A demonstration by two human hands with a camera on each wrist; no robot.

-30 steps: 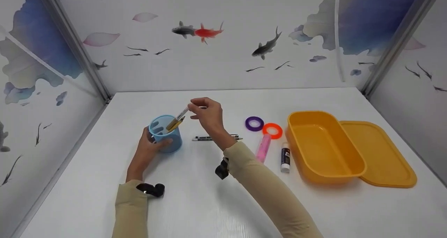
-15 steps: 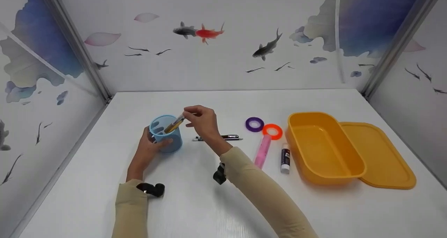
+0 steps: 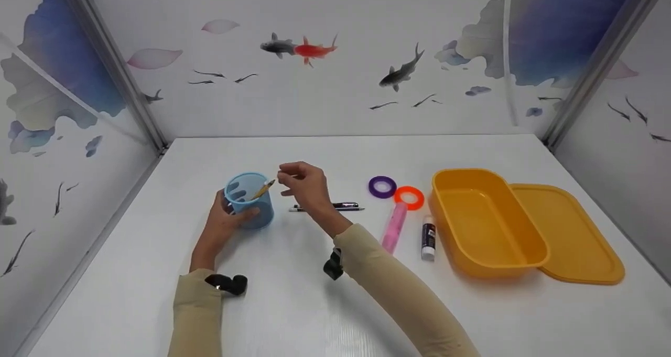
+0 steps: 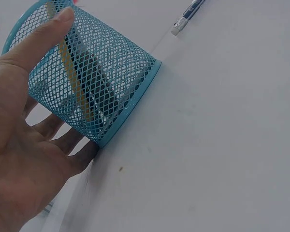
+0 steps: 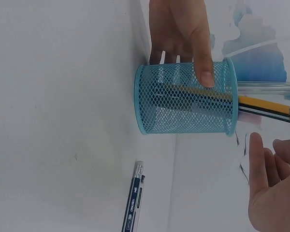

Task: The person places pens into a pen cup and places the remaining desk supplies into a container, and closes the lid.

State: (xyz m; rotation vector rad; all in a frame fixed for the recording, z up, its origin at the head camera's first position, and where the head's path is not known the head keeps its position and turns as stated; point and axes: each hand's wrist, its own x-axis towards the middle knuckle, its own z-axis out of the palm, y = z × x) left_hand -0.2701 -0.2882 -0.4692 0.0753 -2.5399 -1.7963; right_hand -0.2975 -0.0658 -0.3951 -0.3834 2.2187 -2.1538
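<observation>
My left hand (image 3: pixel 217 226) grips a light blue mesh pen cup (image 3: pixel 266 213), thumb on the near side and fingers behind it. The cup stands on the table. In the right wrist view, a yellow pencil (image 5: pixel 268 105) and a black-and-white striped pencil (image 5: pixel 268 114) stick out past its rim. A pinkish end (image 5: pixel 251 117) shows beside them; its kind is unclear. Through the mesh in the left wrist view, the lower parts of the pencils lean inside. My right hand (image 3: pixel 307 188) hovers just right of the rim, thumb and fingers apart, holding nothing.
Two pens or pencils (image 3: pixel 346 206) lie right of the cup. Farther right are a purple ring (image 3: pixel 375 190), an orange ring (image 3: pixel 418 202), a pink tube-like item (image 3: pixel 394 228) and a glue stick (image 3: pixel 428 237). A yellow box (image 3: pixel 453 249) stands beside its flat lid (image 3: pixel 582 231).
My right hand has lowered a pale-ended stick-like item into the cup and let it go; its fingers are now apart beside the rim. The left hand and cup have stayed put.
</observation>
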